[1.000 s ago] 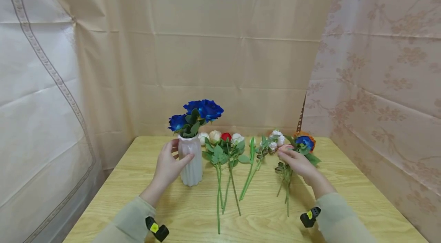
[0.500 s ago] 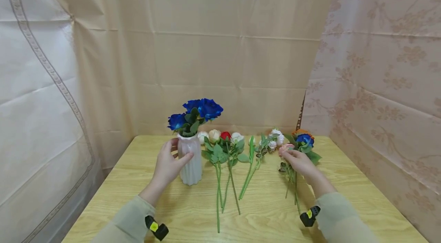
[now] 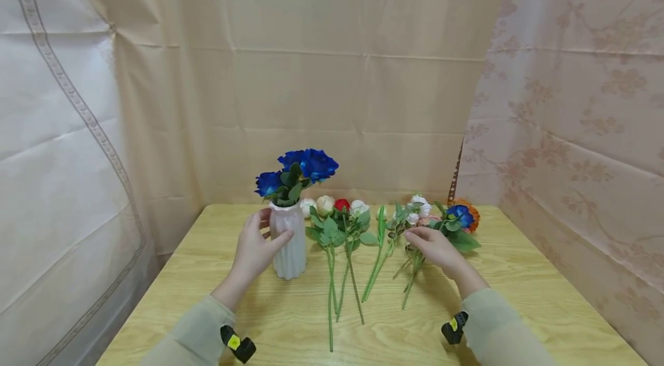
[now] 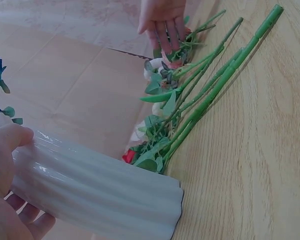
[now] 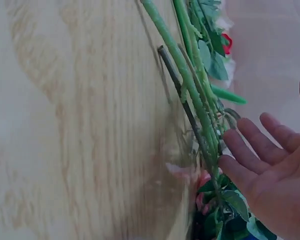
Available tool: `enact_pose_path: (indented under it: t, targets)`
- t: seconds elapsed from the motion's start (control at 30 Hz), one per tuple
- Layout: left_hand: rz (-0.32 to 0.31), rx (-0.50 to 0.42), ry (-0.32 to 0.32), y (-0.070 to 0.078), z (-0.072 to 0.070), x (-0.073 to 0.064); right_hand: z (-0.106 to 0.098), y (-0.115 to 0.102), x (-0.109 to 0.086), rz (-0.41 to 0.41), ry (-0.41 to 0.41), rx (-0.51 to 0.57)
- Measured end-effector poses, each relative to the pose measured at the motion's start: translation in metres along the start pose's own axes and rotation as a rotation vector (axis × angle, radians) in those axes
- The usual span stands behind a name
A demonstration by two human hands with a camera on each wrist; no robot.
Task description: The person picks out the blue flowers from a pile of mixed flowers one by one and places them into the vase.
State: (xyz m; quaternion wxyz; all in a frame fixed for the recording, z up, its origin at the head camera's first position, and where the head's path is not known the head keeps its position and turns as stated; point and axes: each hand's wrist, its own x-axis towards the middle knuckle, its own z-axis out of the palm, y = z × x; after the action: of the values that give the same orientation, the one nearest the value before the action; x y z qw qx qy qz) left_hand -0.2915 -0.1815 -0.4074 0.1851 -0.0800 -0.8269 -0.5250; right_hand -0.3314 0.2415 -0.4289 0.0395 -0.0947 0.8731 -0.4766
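A white ribbed vase point(image 3: 288, 248) stands upright at the table's left, with several blue roses point(image 3: 317, 165) in its mouth. My left hand point(image 3: 259, 242) holds its side, the thumb point(image 4: 17, 136) across the front and the fingers behind. At the right, my right hand point(image 3: 434, 248) hovers over the flower pile with its fingers point(image 5: 260, 140) spread and relaxed, palm visible in the right wrist view. Beneath and beside it lie green stems point(image 5: 190, 85), a pink flower point(image 5: 202, 192), a blue rose point(image 3: 460, 217) and an orange flower point(image 3: 472, 215). Whether the fingertips touch the stems I cannot tell.
Between the hands lie a red flower point(image 3: 342, 204), a cream flower point(image 3: 325, 204) and white flowers point(image 3: 419, 204), their stems pointing toward me on the wooden table point(image 3: 233, 320). Beige cloth point(image 3: 332, 95) hangs behind the table, patterned cloth point(image 3: 581, 141) at the right.
My right hand first shifted the pink flower and its stems slightly right; now it is farther left, the stems slant left, and its fingers are off the pink flower. My left hand stays on the vase.
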Motion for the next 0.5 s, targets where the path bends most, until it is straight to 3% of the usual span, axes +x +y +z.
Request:
enact_pose_path:
  t: [0.3,0.5]
  targets:
    - [0.001,-0.007,0.005,0.000,0.001,0.001,-0.022,0.006,-0.007,0.152,0.053,-0.018]
    - [-0.004,-0.007,0.003,0.000,0.001,0.000,-0.034,0.008,-0.011,0.147,0.115,-0.011]
